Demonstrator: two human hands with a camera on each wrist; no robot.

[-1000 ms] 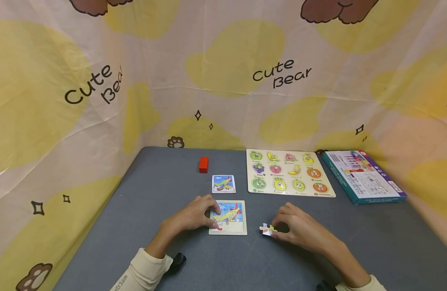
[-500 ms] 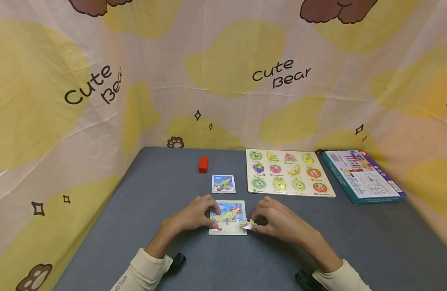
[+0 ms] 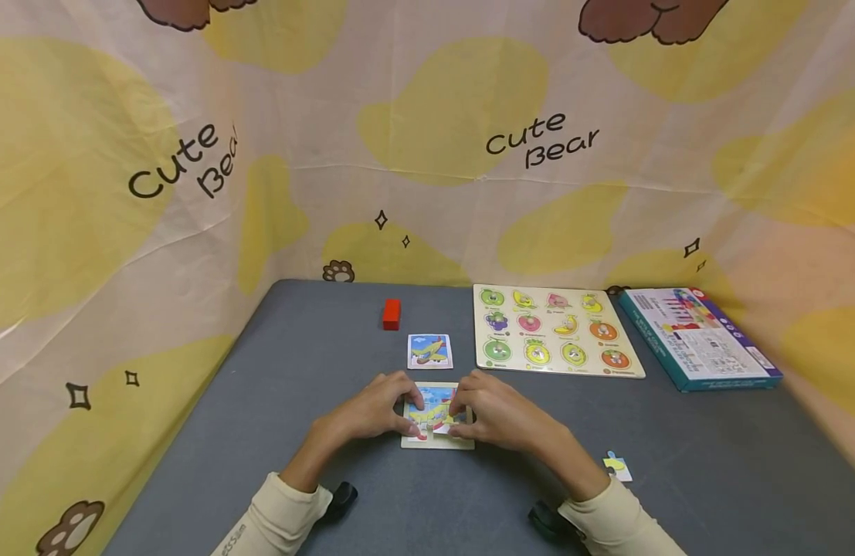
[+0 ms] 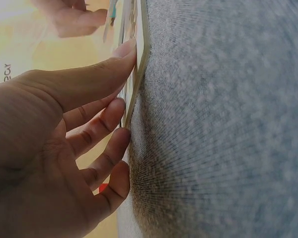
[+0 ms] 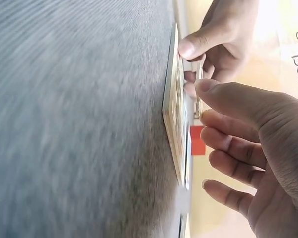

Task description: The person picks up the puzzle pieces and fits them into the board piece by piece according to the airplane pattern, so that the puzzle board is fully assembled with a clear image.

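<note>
A small wooden jigsaw tray (image 3: pixel 416 445) with an airplane picture lies flat on the grey table. My left hand (image 3: pixel 376 407) steadies it at the left side, thumb on the lower-left part and index finger higher up; the left wrist view has the thumb on the edge and the other fingers curled beside it. Over the tray's right half, my right hand (image 3: pixel 500 409) pinches a jigsaw piece (image 3: pixel 441 427) between thumb and fingers. The right wrist view shows this piece edge-on, raised above the tray. Part of the picture is hidden by both hands.
Another jigsaw piece (image 3: pixel 616 466) lies near the right forearm. Behind the tray are an airplane picture card (image 3: pixel 430 352) and a red block (image 3: pixel 391 314). A fruit puzzle board (image 3: pixel 559 332) and a teal-edged box (image 3: pixel 701 340) lie at the back right, before a printed curtain (image 3: pixel 427 154).
My right hand has carried the jigsaw piece leftward from the table beside the tray to over its right half. The loose piece near the right forearm has come into view. My left hand stays put.
</note>
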